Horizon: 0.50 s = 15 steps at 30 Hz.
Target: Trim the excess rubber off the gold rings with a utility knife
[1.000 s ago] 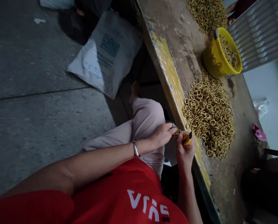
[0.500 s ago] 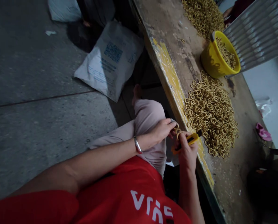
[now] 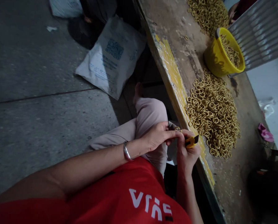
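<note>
Rings (image 3: 214, 116) in gold lie piled on the table (image 3: 176, 34), near a yellow bucket (image 3: 213, 60) with more inside. The left hand (image 3: 156, 137) pinches a small ring (image 3: 177, 128) at its fingertips, touching the right hand (image 3: 187, 154); perhaps more than one, as fingers partly cover it. The right hand is closed around a yellow cutter (image 3: 191, 142), dark tip outward.

We get a dim, cool-toned shot, light source out of view. Hard shadow edge splits the sack (image 3: 114, 62). We mark glints on the bracelet (image 3: 126, 151) and yellow strip (image 3: 173, 76), near-black lower right, softish ring pile (image 3: 214, 116), wide-angle stretch at edges.
</note>
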{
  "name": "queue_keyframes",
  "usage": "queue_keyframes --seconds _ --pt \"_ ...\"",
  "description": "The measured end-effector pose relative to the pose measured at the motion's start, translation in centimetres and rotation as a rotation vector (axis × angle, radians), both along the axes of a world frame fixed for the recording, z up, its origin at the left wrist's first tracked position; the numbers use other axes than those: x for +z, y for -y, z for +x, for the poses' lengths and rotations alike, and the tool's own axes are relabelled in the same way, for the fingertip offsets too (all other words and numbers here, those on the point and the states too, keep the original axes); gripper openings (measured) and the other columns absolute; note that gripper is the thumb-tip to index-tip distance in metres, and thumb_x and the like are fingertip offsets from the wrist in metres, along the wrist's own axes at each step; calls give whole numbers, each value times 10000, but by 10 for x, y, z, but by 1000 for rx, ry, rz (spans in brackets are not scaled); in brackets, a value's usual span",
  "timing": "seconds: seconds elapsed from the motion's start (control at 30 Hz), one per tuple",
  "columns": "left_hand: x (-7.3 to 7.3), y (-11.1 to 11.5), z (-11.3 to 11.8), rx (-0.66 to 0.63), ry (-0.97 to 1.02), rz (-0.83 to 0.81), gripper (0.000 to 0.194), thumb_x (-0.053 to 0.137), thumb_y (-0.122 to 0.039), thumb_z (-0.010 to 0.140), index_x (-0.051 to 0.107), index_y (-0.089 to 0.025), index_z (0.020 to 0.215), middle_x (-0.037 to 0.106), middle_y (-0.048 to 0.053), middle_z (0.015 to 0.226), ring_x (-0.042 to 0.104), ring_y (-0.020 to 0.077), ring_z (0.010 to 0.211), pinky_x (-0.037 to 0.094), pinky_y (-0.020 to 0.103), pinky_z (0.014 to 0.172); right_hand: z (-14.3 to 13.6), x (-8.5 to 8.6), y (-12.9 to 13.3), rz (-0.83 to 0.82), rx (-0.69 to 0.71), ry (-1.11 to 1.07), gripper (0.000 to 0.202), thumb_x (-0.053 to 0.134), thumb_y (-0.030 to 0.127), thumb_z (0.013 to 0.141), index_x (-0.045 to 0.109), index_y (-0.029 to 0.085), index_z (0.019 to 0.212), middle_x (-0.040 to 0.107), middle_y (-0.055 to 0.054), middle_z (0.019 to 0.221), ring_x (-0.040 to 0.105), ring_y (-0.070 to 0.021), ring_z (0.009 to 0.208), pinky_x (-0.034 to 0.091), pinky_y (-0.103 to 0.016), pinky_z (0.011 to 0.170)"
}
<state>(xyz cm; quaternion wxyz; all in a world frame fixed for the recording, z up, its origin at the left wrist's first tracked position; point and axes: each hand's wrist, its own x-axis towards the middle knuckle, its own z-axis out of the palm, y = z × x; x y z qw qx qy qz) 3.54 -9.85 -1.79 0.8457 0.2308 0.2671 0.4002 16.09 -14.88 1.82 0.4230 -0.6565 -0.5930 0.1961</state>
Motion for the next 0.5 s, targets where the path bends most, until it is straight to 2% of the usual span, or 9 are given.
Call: queue_keyframes --seconds 0.07,0.2,0.37,0.5 --pt "-2 1 2 58 -70 68 209 778 -246 759 611 -135 821 600 -40 655 496 51 490 385 169 440 -1 2 0 -84 -14 -52 221 608 401 951 646 193 885 641 -26 850 599 -159 746 497 -295 694" --pt "-6 -3 4 47 -214 163 87 690 -182 829 621 -140 795 600 -39 607 536 72 494 429 185 463 -2 6 -1 -239 -89 -282 282 615 461 942 608 193 856 521 44 661 437 -94 518 385 -219 477" --pt "-6 -7 2 91 -255 164 54 629 -135 857 630 -142 803 615 -34 634 567 80 500 471 199 488 -3 4 -3 -316 -121 -415 304 628 490 930 573 199 861 453 72 590 403 -85 478 365 -204 442" --pt "-1 -9 -1 47 -238 155 80 619 -134 862 615 -144 782 600 -39 627 535 66 495 439 185 479 -1 3 -2 -296 -96 -379 286 623 477 934 572 207 854 472 68 609 421 -89 483 367 -210 442"
